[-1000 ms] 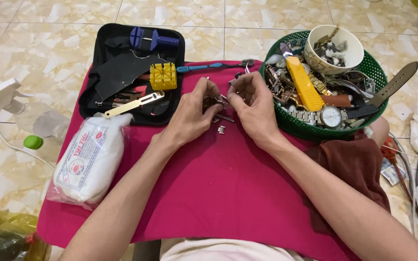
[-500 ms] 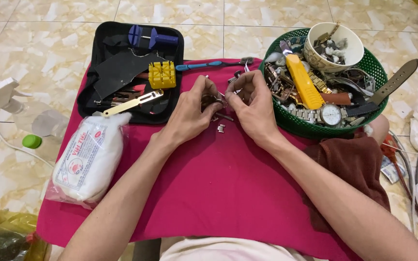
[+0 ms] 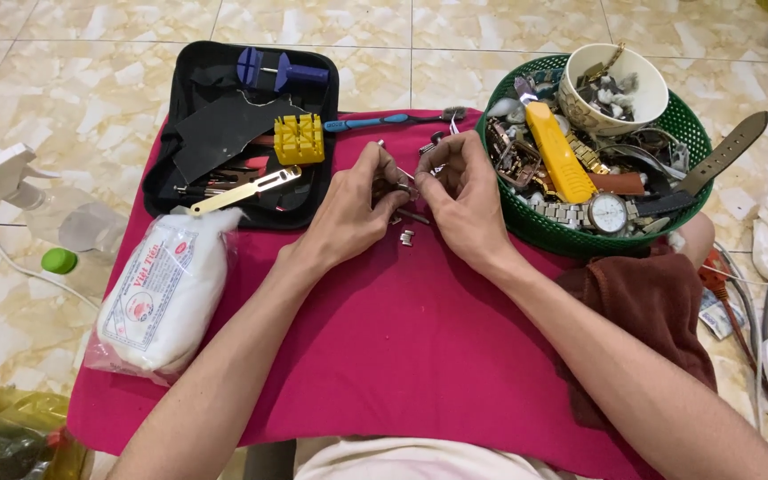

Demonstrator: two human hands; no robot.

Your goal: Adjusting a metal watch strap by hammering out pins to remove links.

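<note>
Pinching a short piece of metal watch band between thumb and forefinger, the left hand steadies it while the right hand curls its fingers close around the other end, fingertips pressed together on something too small to make out. Both hands meet low over the pink cloth, likely so that small parts stay where they drop; a loose silver link lies just below the fingertips. The band piece looks thin, silvery and mostly hidden by the fingers. A green basket of watches sits just right of the right fingers, a black tool case left of the left ones.
</note>
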